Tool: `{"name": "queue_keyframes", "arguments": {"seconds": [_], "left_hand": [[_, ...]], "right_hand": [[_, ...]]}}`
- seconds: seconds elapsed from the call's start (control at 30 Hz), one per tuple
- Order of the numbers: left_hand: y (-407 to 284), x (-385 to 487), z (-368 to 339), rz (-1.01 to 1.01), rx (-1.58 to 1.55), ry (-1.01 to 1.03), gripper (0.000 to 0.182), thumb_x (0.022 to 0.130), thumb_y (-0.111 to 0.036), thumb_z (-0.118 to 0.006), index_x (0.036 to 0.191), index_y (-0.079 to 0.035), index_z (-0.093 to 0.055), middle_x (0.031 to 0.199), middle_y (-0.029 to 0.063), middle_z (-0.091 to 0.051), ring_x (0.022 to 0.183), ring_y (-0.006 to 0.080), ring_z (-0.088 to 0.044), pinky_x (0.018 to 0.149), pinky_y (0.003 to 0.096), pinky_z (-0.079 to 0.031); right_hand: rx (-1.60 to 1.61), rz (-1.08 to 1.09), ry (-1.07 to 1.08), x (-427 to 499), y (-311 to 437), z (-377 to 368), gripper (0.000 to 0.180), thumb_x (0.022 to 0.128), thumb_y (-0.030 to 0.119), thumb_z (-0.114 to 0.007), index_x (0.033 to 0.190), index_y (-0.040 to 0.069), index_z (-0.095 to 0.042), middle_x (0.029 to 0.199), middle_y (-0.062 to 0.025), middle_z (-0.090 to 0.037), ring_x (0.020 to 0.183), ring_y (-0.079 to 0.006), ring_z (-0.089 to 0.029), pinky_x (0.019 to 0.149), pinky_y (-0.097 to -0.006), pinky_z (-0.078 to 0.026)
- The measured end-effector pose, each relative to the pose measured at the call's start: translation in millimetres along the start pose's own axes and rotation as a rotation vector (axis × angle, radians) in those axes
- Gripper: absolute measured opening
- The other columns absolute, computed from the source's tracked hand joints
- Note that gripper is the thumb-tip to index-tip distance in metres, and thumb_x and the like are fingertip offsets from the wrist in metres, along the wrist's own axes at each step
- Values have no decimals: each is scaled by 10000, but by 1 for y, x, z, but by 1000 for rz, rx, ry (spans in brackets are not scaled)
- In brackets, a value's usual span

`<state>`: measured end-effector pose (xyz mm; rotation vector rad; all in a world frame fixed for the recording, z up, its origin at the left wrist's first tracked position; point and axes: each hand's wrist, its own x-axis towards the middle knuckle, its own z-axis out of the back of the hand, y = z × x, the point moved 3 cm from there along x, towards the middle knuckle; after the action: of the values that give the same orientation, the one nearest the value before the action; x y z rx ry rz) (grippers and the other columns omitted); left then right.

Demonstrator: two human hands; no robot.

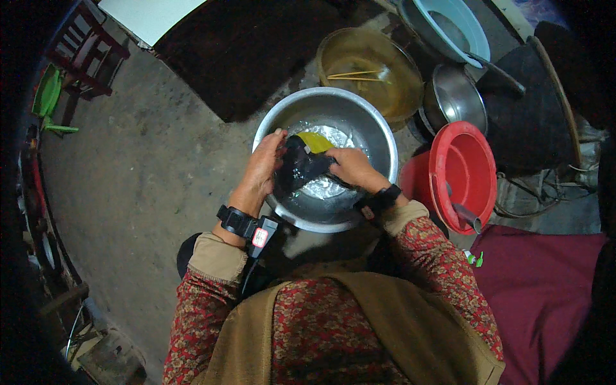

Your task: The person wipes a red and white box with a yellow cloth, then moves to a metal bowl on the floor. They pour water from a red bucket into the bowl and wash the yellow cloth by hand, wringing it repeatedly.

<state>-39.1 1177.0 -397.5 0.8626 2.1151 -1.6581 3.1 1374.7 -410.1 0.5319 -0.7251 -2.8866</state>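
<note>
A wide metal basin (pixel 327 226) with water stands on the floor before me. Over it I hold a wet dark cloth item (pixel 303 166), which has a yellow-green panel (pixel 315 142) at its upper edge. My left hand (pixel 263 163) has the item's left side against its palm, with some fingers hidden behind the dark fabric. On the other side, my right hand (pixel 353 167) pinches it near the yellow-green part. Both wrists carry black straps.
Beyond the basin sits a yellowish tub (pixel 368 96) with chopsticks (pixel 353 75). To the right are a red bucket (pixel 464 175), a metal pot (pixel 459 96), a light-blue basin (pixel 455 26) and a large dark wok (pixel 527 106). A wooden chair (pixel 84 50) stands far left.
</note>
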Motion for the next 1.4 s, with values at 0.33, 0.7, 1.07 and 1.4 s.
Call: {"name": "queue_keyframes", "arguments": {"seconds": [0.33,0.7,1.07,1.4], "left_hand": [[24,-3,-29,271,-250,294,425,867,-431,-517,1186,-152,-487,1084,67,-563,1025,197,-519,847,374,-429],[50,7,-39,-287,363,125,371,829,-97,-545,1179,-14,-455,962,111,-583,866,181,-569,744,315,-474],[16,-18,-48,-626,916,128,239,818,-220,-561,936,-16,-522,822,237,-596,769,409,-579,633,447,-460],[17,-10,-35,-558,1271,109,331,841,-287,-568,1045,-30,-514,890,217,-593,751,379,-584,635,433,-459]], "right_hand": [[1126,128,-88,-17,40,51,351,781,106,-550,1098,-39,-507,1042,-87,-554,971,-169,-527,850,-285,-423],[1174,-226,-245,-4,21,-33,364,873,182,-521,1181,-6,-471,1038,-97,-560,938,-169,-525,828,-294,-427],[1387,-251,-193,0,21,-28,301,908,260,-450,1000,-3,-564,910,-68,-595,819,-145,-540,726,-281,-429],[794,-217,-176,11,-30,-32,435,884,355,-452,951,-57,-572,906,-226,-597,839,-311,-578,756,-371,-427]]}}
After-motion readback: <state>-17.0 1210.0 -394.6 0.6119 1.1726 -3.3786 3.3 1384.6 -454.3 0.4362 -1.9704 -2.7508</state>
